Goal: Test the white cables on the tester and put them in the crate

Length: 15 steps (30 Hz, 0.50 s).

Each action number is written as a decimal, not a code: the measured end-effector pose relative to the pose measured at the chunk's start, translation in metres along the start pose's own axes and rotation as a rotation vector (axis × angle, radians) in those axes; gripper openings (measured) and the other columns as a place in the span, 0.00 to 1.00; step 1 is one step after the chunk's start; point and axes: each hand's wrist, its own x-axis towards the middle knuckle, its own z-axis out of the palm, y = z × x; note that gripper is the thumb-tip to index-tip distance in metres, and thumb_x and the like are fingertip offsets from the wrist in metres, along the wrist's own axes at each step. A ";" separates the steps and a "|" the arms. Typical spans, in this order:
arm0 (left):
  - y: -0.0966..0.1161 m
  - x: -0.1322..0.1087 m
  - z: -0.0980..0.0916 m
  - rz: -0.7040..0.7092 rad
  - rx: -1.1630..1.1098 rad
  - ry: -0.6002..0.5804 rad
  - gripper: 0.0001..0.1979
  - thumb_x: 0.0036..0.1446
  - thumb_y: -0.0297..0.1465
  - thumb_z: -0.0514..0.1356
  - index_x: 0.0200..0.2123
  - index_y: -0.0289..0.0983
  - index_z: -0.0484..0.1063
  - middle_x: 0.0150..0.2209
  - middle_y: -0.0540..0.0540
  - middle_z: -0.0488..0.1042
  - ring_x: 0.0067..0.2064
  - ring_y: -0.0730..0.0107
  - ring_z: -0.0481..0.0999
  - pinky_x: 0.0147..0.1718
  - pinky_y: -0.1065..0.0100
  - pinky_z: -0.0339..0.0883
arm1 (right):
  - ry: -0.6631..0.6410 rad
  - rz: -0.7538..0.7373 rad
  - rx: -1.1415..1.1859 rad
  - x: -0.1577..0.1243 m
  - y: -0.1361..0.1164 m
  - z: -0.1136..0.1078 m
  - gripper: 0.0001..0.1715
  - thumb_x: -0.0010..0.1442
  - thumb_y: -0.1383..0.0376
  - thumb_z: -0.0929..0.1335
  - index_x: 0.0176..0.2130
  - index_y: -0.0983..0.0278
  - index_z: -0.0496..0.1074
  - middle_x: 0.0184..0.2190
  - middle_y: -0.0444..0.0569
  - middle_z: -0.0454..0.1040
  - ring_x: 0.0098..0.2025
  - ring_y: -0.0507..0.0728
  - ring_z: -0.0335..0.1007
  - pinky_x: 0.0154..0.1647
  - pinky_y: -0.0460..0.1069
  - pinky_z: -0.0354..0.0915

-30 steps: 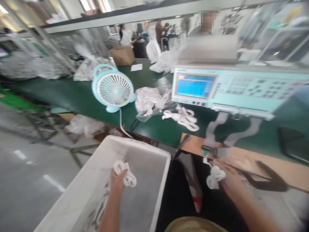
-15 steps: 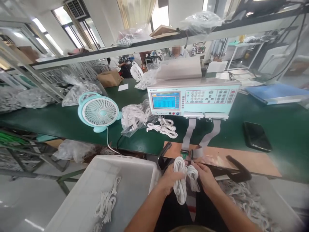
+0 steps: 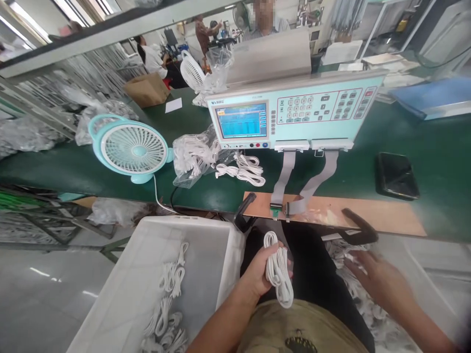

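Observation:
In my left hand, closed in front of my lap, is a coiled white cable bundle; whether it is one coil or two pressed together I cannot tell. My right hand reaches over the heap of white cables at the lower right, fingers extended and a little blurred. Ahead of my left hand, a small green connector board sits at the edge of a wooden board. Grey ribbon cables link it to a pale blue tester with a lit screen.
Several coiled cables lie in a white bin at the left. Black clamps grip the wooden board. A fan, a bag of cables, loose coils and a black phone-like device are on the green table. People are behind the tester.
My right hand has left the connector board and moved right over the cable heap. My left hand has drawn back slightly with its bundle. The view has tilted down.

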 end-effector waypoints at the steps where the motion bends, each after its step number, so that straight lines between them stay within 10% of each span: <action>1: -0.003 0.004 0.002 -0.048 -0.006 0.000 0.13 0.52 0.37 0.62 0.38 0.36 0.70 0.33 0.46 0.74 0.29 0.68 0.75 0.28 0.66 0.70 | 0.043 -0.109 -0.053 -0.002 -0.002 -0.003 0.24 0.63 0.49 0.61 0.37 0.63 0.75 0.31 0.53 0.73 0.27 0.59 0.69 0.26 0.51 0.64; 8: -0.017 0.021 0.022 -0.336 -0.030 -0.112 0.14 0.55 0.39 0.60 0.29 0.32 0.69 0.19 0.51 0.68 0.17 0.75 0.68 0.17 0.75 0.61 | -0.081 -0.797 0.196 0.017 -0.097 0.008 0.15 0.66 0.69 0.62 0.50 0.63 0.70 0.43 0.53 0.74 0.37 0.58 0.66 0.39 0.53 0.65; 15: -0.015 0.012 0.016 -0.530 0.095 -0.171 0.21 0.57 0.46 0.55 0.31 0.32 0.72 0.20 0.48 0.71 0.17 0.67 0.71 0.17 0.69 0.64 | -0.273 -0.830 0.456 0.026 -0.108 0.000 0.15 0.62 0.71 0.63 0.47 0.60 0.71 0.38 0.49 0.74 0.39 0.57 0.66 0.43 0.50 0.63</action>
